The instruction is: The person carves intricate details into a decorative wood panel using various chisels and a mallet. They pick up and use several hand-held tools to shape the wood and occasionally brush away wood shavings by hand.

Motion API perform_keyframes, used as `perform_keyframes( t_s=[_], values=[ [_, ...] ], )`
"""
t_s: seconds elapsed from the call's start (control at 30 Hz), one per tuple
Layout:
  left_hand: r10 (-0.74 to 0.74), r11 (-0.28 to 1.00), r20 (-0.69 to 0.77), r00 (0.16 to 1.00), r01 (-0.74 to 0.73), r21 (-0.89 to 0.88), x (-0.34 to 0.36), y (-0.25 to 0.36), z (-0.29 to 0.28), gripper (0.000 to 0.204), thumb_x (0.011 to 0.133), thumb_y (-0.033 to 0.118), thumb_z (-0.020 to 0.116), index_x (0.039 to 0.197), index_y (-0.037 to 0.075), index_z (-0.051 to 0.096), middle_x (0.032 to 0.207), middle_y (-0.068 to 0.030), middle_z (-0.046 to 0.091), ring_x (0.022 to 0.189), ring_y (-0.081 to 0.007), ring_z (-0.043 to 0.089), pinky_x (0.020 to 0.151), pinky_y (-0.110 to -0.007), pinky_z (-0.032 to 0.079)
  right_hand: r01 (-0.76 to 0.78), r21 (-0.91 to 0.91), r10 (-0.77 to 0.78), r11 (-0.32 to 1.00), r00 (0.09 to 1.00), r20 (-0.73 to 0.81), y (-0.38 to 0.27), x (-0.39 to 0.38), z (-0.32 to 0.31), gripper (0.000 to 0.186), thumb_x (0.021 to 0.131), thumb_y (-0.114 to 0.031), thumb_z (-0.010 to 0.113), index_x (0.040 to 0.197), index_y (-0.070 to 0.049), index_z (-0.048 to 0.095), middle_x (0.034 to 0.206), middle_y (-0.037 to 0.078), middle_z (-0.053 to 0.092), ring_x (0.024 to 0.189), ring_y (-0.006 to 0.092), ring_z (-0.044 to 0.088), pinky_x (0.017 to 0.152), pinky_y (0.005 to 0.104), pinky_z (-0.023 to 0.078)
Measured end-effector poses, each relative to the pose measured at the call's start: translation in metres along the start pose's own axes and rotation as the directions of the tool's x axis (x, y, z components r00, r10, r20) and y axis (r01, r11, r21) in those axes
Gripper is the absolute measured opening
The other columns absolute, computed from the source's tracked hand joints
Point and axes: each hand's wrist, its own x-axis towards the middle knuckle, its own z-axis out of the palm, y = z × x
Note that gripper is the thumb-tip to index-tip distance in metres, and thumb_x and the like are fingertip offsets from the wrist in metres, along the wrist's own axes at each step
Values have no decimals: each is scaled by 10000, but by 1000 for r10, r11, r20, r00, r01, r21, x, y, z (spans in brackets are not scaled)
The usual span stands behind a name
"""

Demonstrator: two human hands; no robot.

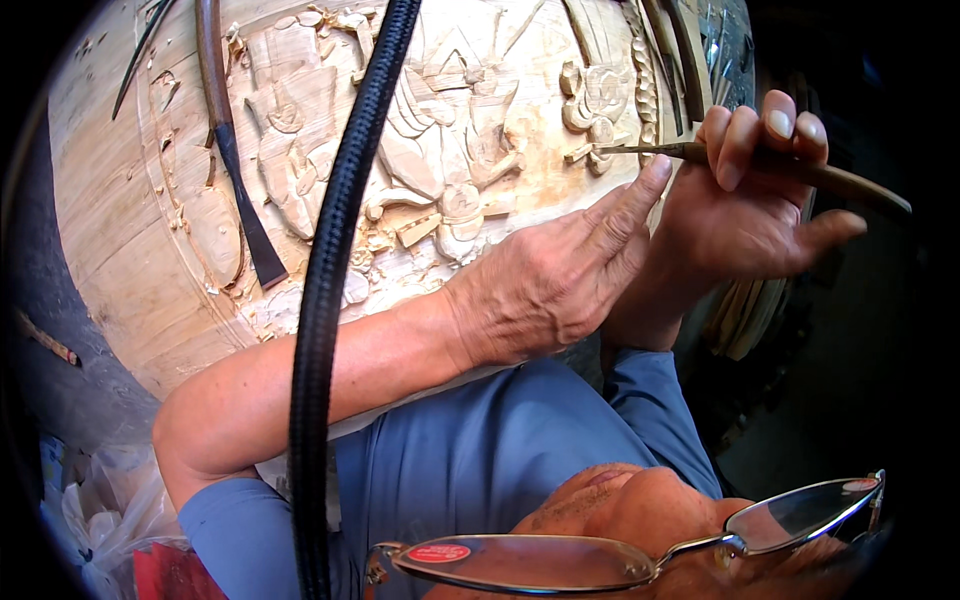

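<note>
Carved wooden panel [110, 240] fills the upper left and upper middle of the frame, raised figures and scrolls cut into it. Right hand [745, 215], upper right, has its fingers curled and clamped on the wooden handle of a slim carving tool [850, 185]; thumb sticks out apart. Tool lies nearly level, thin metal end pointing left at a carved scroll in the upper right part of the panel; can't tell if the tip touches wood. Left hand [545, 285], frame centre, index finger stretched toward the tool's shank, fingertip just below it, contact unclear; other fingers partly hidden, can't tell if they grip anything. Wood chips [375, 240] scattered among the carvings. Wood-handled flat chisel [238, 180] on the panel, upper left, blade pointing down; thin dark tool [142, 55] farther left. Black braided cable [340, 215] crosses the view top to bottom, in front of the left forearm. Clear plastic bag [110, 510] lower left, eyeglasses [525, 563] along the lower edge, blue shirt [480, 430] lower middle.
</note>
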Motion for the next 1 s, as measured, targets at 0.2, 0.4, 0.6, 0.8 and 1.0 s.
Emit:
perform_keyframes(
  t_s=[0.2,0.4,0.6,0.8,1.0],
  values=[
    [-22,999,29,999,21,25,-2,2,-2,348,787,151,808,1030,-62,680,1708,-425,322,949,-296,768,806,-379,637,87,39,-89,995,993,73,3,1,6,745,1052,-768,553,1101,-43,719,1058,179,699,561,136,464,557,286,286],
    [-56,997,-7,998,56,-60,4,-4,1,215,817,105,757,941,-45,664,1739,-403,271,919,-310,767,808,-400,637,97,101,-120,990,960,252,11,18,-6,768,1091,-798,366,1064,-65,595,894,270,691,541,186,509,450,271,398],
    [-82,995,20,996,83,-59,0,0,0,162,827,72,737,914,-43,663,1738,-407,267,927,-325,770,808,-409,637,79,107,-104,991,960,258,19,17,-7,797,1094,-799,340,1088,-53,623,844,262,682,508,199,508,420,268,395],
    [-69,996,22,997,70,-55,-5,-2,2,133,845,60,712,888,-52,653,1722,-431,270,895,-328,768,788,-417,639,87,123,-117,989,958,261,25,15,-9,811,1111,-774,327,1148,-35,661,857,297,699,478,188,489,391,259,383],
    [-16,999,24,1000,17,-42,-1,-4,2,142,847,69,714,881,-53,651,1720,-435,269,881,-324,767,776,-416,640,149,95,-171,984,936,306,18,19,-6,801,1118,-766,310,1104,-36,639,861,305,703,442,180,468,380,255,374]
  ],
)
